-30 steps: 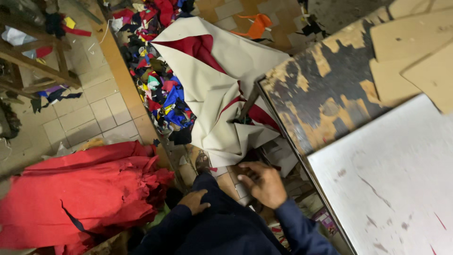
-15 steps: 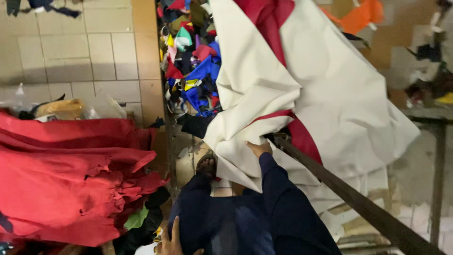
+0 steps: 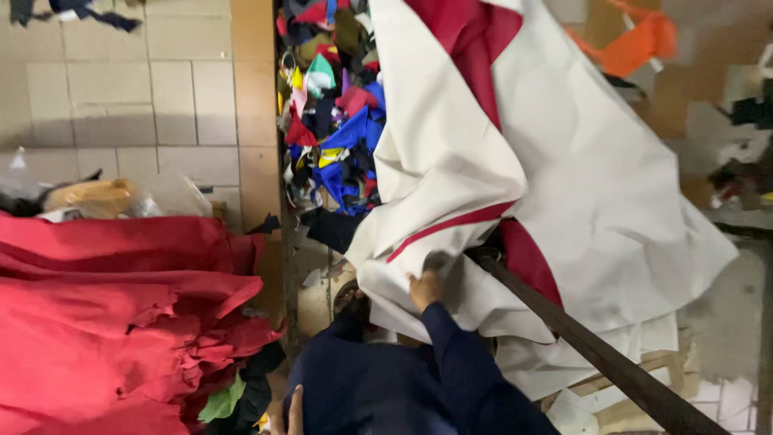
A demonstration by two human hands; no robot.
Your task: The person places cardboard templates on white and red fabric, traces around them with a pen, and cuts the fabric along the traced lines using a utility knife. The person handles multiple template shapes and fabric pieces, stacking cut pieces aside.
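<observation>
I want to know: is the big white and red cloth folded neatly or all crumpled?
Crumpled. The white and red cloth hangs in loose, uneven folds, gripped by the right hand.

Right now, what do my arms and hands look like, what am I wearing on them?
Your right arm is covered to the wrist by a long dark navy sleeve of plain cloth, with no markings or cuffs visible. The right hand is bare, with no glove. Only the bare fingertips of your left hand show at the bottom edge; its sleeve is out of view.
</observation>
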